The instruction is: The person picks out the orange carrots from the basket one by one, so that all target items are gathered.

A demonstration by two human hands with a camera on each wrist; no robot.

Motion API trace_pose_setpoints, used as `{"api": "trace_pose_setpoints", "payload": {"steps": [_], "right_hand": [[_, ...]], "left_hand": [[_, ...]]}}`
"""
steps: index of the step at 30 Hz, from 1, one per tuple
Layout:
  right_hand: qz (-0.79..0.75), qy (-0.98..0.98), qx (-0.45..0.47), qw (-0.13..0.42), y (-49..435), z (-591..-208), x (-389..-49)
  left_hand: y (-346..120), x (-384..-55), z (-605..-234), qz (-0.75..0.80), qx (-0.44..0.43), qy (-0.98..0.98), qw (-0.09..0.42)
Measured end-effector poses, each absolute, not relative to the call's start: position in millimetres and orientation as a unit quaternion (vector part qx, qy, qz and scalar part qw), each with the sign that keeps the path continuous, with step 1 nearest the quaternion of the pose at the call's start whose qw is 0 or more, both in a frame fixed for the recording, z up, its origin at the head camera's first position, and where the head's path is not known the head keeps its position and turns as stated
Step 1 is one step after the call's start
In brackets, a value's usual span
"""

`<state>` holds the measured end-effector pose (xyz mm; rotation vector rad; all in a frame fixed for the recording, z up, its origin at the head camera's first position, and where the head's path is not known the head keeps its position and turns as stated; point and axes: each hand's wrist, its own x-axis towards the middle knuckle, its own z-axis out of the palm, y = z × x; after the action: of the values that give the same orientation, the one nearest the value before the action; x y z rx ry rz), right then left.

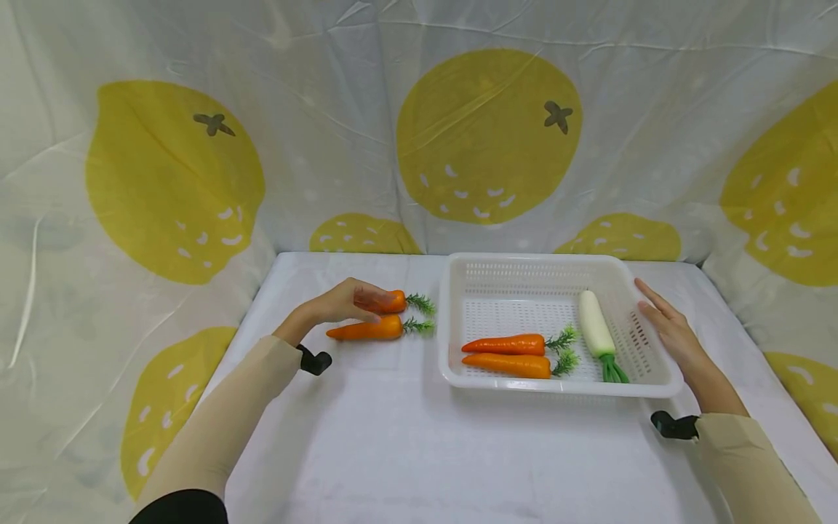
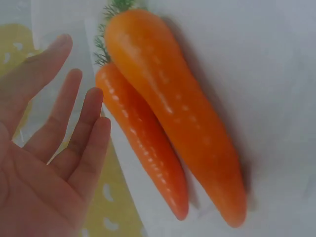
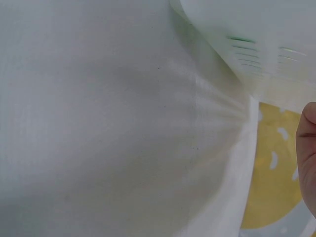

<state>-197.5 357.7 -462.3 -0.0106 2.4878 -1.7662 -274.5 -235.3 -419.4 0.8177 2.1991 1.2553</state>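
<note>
My left hand [image 1: 350, 300] reaches over two orange carrots with leafy green tops. Its fingers are loosely bent and partly cover the far carrot [image 1: 397, 301]; the near carrot [image 1: 369, 329] lies just in front. In the left wrist view the fingers [image 2: 90, 133] are spread beside both carrots, with nothing between them and the thumb. On the other side, my right hand [image 1: 674, 331] rests its extended fingers against the right rim of a white plastic basket [image 1: 511, 388]. In the right wrist view only part of that hand [image 3: 307, 158] appears, near the basket wall [image 3: 276, 74].
Inside the basket, two more carrots [image 1: 504, 343] lie side by side at the front left, and a white radish [image 1: 596, 324] with green stems lies at the right. A white cloth covers the table [image 1: 393, 451]. Behind hangs a lemon-print curtain [image 1: 340, 131].
</note>
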Motion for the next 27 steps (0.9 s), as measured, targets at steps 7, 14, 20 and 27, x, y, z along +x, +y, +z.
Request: {"api": "trace_pose_setpoints", "payload": {"steps": [7, 14, 20, 27], "right_hand": [[-0.578, 0.815, -0.004, 0.04, 357.0, -461.7, -197.2], [-0.565, 0.824, -0.004, 0.044, 355.9, -460.8, -196.0], [-0.566, 0.823, -0.001, 0.045, 356.2, -462.4, -197.8], [-0.571, 0.819, -0.003, 0.044, 357.1, -461.0, -198.3]], "left_hand": [[-204.9, -271.0, -395.8, 0.456, 0.291, 0.817, 0.202], [-167.7, -262.0, -379.9, 0.495, 0.259, 0.806, 0.197], [-138.0, -258.0, -372.7, 0.522, 0.247, 0.79, 0.205], [-99.5, -258.6, -367.8, 0.55, 0.254, 0.765, 0.219]]}}
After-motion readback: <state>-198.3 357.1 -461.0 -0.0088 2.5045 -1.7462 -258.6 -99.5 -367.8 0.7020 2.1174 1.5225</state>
